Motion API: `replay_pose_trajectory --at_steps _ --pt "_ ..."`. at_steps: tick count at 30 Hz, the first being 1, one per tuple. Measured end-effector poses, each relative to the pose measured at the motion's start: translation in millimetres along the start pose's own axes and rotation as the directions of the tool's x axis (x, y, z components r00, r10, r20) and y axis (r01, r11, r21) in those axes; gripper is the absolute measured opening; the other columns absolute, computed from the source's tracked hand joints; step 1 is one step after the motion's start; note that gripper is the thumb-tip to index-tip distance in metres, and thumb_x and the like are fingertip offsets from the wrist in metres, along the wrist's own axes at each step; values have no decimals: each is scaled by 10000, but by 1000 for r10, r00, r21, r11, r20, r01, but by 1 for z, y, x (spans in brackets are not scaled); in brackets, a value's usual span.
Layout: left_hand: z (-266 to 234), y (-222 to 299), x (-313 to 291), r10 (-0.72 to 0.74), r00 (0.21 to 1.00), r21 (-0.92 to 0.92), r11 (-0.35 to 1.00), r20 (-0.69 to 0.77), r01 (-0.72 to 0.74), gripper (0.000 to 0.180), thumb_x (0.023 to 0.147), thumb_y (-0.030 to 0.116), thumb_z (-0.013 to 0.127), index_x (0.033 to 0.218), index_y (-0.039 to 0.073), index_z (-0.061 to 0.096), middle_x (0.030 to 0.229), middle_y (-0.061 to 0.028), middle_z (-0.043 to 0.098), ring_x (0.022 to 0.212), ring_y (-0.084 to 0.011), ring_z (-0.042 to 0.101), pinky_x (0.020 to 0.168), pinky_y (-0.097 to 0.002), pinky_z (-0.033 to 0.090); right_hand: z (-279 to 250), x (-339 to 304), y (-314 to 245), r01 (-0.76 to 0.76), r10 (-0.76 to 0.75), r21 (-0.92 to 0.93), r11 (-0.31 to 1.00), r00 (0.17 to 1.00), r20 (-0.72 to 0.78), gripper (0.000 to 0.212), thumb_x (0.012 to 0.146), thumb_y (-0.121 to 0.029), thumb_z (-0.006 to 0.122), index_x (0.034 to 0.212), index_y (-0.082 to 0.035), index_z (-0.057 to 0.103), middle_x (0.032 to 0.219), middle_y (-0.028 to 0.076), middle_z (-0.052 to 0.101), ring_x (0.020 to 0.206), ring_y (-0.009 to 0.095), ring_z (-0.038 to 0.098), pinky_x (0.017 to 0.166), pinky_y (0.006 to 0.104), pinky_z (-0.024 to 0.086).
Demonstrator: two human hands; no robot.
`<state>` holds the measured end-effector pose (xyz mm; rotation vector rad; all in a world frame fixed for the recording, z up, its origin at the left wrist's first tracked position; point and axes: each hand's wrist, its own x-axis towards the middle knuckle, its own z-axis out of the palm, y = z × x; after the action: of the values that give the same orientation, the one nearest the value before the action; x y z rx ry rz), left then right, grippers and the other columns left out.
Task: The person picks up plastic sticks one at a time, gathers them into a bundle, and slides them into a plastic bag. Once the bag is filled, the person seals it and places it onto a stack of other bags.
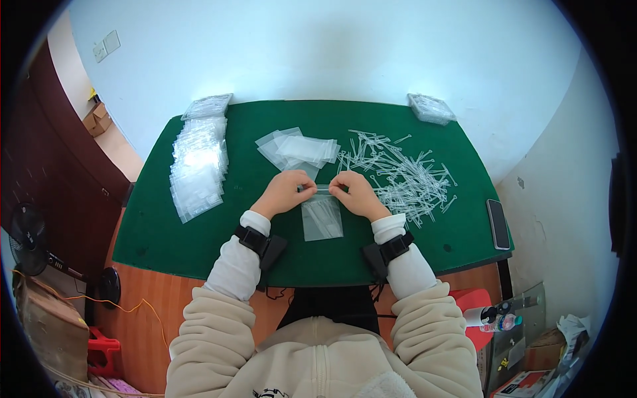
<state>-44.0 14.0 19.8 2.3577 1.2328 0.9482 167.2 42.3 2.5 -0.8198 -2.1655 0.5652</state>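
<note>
Both my hands meet over the middle of a green-topped table [259, 113]. Between them is a small clear zip bag [322, 222] with several thin clear sticks inside, hanging toward me. My left hand [289, 193] pinches the left end of the bag's top edge. My right hand [358, 196] has its fingers closed on the right end of that edge. Just beyond my hands lies a loose stack of flat zip bags [298, 149]. Beside my right hand spreads a heap of clear plastic sticks with small ring ends [411, 176].
A long overlapping row of filled bags [198, 166] runs down the table's left. Bundles of bags [431, 108] sit at the far right corner. A phone [497, 224] lies at the right edge. A red stool [474, 312] with a bottle [502, 323] stands below; a fan [30, 235] is at left.
</note>
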Motion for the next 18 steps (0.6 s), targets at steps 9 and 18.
replay_pose_trajectory --at_steps 9,18 --pt "17 6 -1 42 999 -10 999 1 -42 120 761 162 630 763 43 644 726 -83 580 683 -252 548 601 -337 415 6 -1 -3 104 -104 -14 994 995 -2 74 724 -119 620 716 -48 604 711 83 577 723 271 544 649 364 435" --pt "8 -2 -2 -37 999 -16 999 1 37 138 752 181 638 771 44 647 731 -91 589 690 -265 558 606 -336 430 3 -2 7 1 -1 -23 1000 1000 1 72 717 -120 627 718 -51 606 723 91 585 727 273 550 648 362 438"
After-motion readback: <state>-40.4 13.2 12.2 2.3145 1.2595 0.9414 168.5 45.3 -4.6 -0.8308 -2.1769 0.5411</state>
